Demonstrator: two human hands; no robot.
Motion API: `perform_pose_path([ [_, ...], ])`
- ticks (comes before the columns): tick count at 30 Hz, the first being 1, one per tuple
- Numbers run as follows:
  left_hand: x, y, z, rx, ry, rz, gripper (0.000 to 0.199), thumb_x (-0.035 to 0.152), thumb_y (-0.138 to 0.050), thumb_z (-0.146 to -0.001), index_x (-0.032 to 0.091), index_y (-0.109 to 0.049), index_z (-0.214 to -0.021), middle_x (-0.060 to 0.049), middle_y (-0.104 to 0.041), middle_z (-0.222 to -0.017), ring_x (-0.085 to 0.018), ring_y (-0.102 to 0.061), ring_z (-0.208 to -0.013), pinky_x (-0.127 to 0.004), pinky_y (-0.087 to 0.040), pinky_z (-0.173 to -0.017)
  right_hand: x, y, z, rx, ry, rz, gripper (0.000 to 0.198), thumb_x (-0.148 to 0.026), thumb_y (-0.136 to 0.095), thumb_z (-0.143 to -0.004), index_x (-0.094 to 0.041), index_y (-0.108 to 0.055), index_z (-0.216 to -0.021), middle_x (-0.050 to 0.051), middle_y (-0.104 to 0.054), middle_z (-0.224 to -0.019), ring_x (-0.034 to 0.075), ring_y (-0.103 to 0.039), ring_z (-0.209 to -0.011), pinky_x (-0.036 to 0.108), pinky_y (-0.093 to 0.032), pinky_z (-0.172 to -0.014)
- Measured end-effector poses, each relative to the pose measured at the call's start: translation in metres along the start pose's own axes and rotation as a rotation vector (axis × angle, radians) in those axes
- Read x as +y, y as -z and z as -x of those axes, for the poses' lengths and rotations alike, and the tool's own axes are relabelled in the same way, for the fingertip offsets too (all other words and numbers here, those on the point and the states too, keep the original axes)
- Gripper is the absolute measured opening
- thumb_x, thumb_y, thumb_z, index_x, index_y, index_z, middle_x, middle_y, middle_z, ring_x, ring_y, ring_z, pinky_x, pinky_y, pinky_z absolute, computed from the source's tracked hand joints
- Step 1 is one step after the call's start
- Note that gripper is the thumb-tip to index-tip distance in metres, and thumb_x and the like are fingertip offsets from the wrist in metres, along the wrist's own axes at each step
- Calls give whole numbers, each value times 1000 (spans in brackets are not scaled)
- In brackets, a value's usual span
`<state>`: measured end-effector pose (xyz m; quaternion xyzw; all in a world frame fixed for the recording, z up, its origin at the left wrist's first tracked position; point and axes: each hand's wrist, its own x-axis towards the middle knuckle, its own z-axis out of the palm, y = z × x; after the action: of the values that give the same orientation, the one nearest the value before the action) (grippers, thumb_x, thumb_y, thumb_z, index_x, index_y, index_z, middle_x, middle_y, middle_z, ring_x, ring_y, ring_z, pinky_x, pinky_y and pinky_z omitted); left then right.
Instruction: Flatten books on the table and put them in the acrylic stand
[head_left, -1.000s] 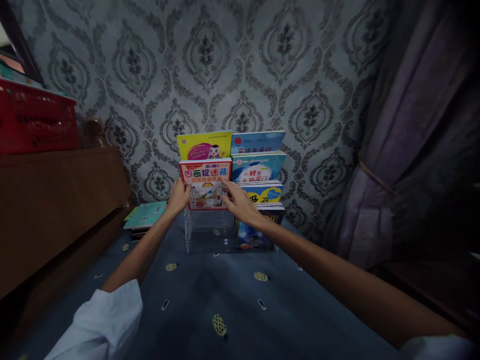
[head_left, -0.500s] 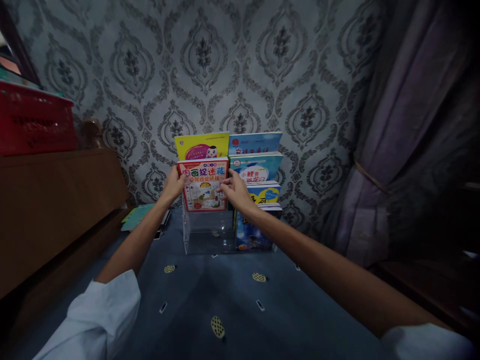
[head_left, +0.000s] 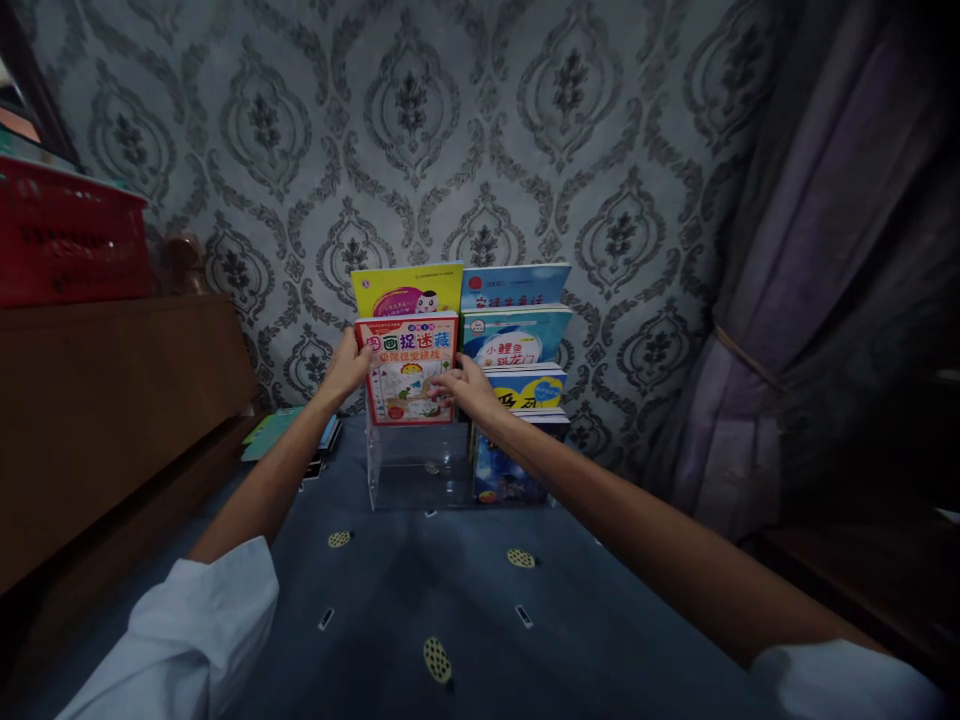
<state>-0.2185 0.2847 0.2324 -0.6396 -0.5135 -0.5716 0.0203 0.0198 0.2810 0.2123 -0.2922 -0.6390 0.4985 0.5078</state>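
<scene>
A red-bordered picture book (head_left: 411,385) stands upright in the left half of a clear acrylic book rack (head_left: 420,475). My left hand (head_left: 347,368) grips its left edge, thumb at the front and fingers behind. At its right edge is my right hand (head_left: 466,388), its fingers partly spread across the lower right of the cover. Behind this book rises a yellow book (head_left: 390,285). The right half of the rack holds a blue book (head_left: 514,285), a light-blue book (head_left: 551,330), a yellow-and-blue book (head_left: 551,385) and a dark-blue book (head_left: 499,475) in steps.
To the left, a pile of thin books (head_left: 277,430) lies on the dark-blue patterned cloth (head_left: 390,600). A wooden cabinet (head_left: 127,390) with a red basket (head_left: 71,235) on top borders that side. Patterned wallpaper (head_left: 409,150) is behind the rack; a tied curtain (head_left: 739,400) hangs at right.
My right hand has slid slightly down along the book's right edge. The red-bordered book and my left hand have hardly moved; the view has shifted a little.
</scene>
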Motion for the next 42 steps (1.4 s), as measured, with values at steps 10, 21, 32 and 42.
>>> perform_pose_path([
  [10,0,2,6,-33,5,75,27,18,-54,-83,19,-54,-110,-7,-66,-109,-24,-63,-105,-47,-47,-102,6,7,7,-36,-12,13,59,-14,-59,-80,-19,-42,-136,1,-68,-84,15,-71,-66,20,-52,-47],
  [21,4,11,17,-84,16,58,45,25,-58,-84,16,-49,-127,-10,-68,-116,-26,-64,-107,-50,-47,-102,7,5,24,-31,-13,15,68,-15,-56,-85,-17,-32,-149,7,-72,-94,17,-73,-71,20,-52,-48],
  [32,-85,38,135,-257,244,-750,39,17,-48,-84,12,-56,-121,-19,-65,-120,-31,-57,-120,-46,-45,-102,135,-3,150,-420,-249,28,36,-40,-65,-79,-15,-67,-105,4,-71,-81,15,-69,-63,24,-50,-53],
  [42,-133,59,169,-373,328,-1082,55,13,-44,-87,5,-45,-141,-28,-45,-149,-42,-32,-145,-61,-31,-111,158,-3,197,-387,-130,265,39,-46,-51,-93,-17,-72,-109,9,-74,-87,22,-70,-83,37,-55,-77],
])
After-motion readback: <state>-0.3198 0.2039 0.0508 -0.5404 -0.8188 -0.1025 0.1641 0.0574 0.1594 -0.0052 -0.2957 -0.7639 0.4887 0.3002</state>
